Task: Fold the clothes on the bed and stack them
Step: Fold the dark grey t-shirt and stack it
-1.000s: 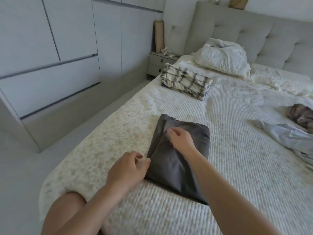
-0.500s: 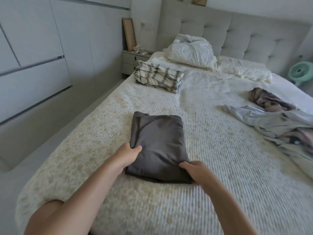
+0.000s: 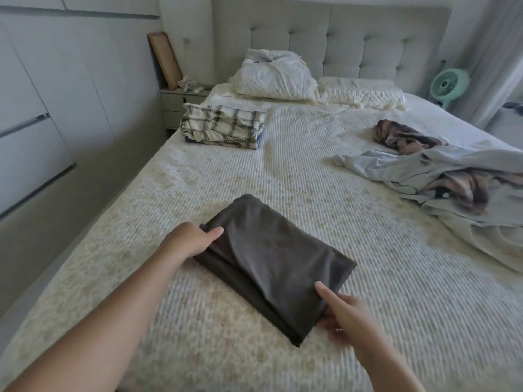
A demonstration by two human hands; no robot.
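Both hands now sit at opposite ends of the grey garment — a second ago the right hand was flat on top and the left hand off to the side, and since then they have slid to the edges and turned the bundle on a slant. That reads as the folding being done and the lift about to come. Left thumb lies over the upper-left edge, fingers tucked under; right thumb rests on the lower-right end, fingers curled beneath — each hand pinches cloth, neither hangs free. The garment lies centre frame, low on the bed, a neat dark rectangle, several layers thick, smooth on top. Its likely home is the plaid stack, upper left of centre, near the pillows. Loose clothes wait unfolded at the right edge.
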